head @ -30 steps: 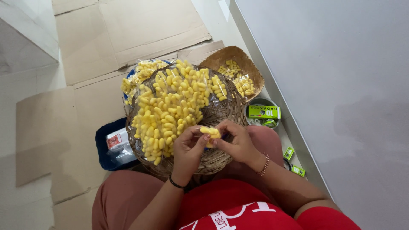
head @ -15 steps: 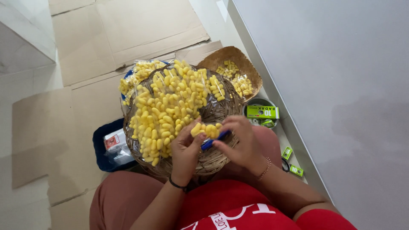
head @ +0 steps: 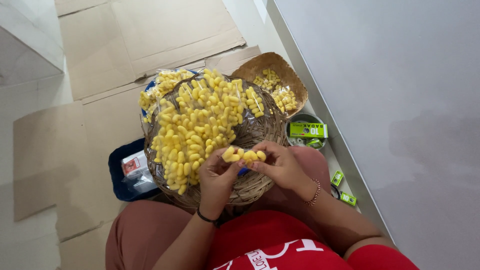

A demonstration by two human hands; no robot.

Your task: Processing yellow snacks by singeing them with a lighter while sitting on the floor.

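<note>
My left hand (head: 216,174) and my right hand (head: 278,164) together pinch a small clear packet of yellow snack pieces (head: 243,155) over the near rim of a large woven basket (head: 255,182) on my lap. The basket is heaped with several similar clear packets of yellow pieces (head: 200,117). A small blue object peeks out below the packet between my hands; what it is cannot be told. A black band is on my left wrist and a beaded bracelet on my right.
A smaller woven basket (head: 295,85) with loose yellow pieces sits further off by the wall. A round tin with a green box (head: 308,130) lies beside it, small green boxes (head: 342,187) by the wall. A blue tray with plastic (head: 127,172) sits at left on cardboard sheets (head: 100,60).
The packet between my hands has been turned and spread out sideways, now held at both ends. The view has shifted slightly; the basket has stayed put.
</note>
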